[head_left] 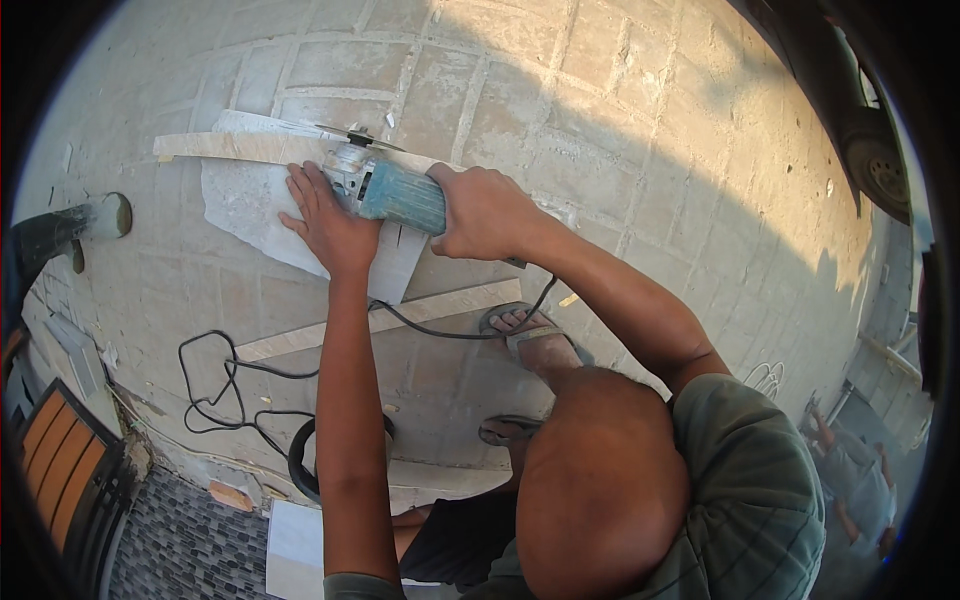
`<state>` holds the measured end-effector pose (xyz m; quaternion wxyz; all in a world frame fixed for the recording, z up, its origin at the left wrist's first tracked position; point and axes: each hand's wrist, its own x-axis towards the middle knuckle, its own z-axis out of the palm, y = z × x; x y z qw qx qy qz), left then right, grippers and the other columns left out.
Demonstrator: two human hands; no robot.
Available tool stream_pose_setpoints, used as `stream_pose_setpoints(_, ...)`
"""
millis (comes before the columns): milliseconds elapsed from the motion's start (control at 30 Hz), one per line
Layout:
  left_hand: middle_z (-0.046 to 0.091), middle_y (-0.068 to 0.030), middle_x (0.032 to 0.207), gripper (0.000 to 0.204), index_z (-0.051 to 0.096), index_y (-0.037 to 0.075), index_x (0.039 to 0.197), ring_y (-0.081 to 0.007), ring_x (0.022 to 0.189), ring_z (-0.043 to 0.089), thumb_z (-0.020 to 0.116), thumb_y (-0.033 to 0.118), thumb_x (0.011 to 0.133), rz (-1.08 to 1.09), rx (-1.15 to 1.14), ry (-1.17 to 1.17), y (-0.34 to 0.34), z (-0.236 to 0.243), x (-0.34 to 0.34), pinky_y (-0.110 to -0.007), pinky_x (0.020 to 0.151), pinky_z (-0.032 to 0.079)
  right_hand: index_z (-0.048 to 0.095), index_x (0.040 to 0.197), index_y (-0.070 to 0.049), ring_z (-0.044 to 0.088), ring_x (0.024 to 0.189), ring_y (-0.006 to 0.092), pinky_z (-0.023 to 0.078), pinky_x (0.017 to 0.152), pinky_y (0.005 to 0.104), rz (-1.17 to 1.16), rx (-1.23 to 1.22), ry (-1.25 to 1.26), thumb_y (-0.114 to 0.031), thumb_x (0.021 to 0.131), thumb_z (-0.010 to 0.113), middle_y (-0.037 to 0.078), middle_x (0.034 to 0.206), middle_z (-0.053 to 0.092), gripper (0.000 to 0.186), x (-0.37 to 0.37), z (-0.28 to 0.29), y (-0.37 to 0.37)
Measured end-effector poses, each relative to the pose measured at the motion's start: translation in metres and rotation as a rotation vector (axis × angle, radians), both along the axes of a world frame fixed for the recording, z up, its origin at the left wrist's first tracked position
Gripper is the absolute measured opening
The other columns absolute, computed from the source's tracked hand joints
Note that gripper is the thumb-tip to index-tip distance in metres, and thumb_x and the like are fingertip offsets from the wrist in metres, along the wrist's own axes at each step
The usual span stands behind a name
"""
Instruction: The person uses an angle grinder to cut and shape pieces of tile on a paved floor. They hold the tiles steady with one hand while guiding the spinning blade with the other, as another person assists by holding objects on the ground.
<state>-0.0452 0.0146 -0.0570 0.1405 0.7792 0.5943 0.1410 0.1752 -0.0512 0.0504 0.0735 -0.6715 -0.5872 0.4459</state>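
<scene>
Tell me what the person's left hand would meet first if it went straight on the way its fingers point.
The left hand would likely meet the upper long, narrow, pale beige stone-like strip, right beyond its fingers; whether they touch it now is unclear.

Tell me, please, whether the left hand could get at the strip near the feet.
Probably yes, if the left hand leaves its place by the grinder; only the black cable seems to lie across the strip.
</scene>
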Motion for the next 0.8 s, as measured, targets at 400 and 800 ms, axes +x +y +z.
stream_pose_setpoints(400,0.019,-0.0214,0.176,0.124,0.027,-0.003,0.165,-0.0382,0.163,0.018,0.09,0.038,0.065,0.011,-0.02,-0.059,0.002,-0.002,-0.002,-0.068,0.127,-0.001,0.06,0.124,0.004,0.072,0.094,0.0464,0.057,0.084,0.0525,0.039,-0.008,0.008,-0.027,0.07,0.083,0.028,0.092,0.073,0.066,-0.007,-0.004,0.014)
stream_pose_setpoints(800,0.019,-0.0217,0.176,0.126,0.027,-0.002,0.165,-0.0376,0.163,0.017,0.09,0.045,0.067,0.003,-0.006,0.027,0.0,-0.001,-0.001,-0.068,0.127,0.003,0.06,0.127,0.005,0.071,0.096,0.047,0.056,0.086,0.0521,0.062,-0.009,-0.003,-0.027,0.069,0.082,0.029,0.095,0.073,0.07,0.004,0.0,0.009)
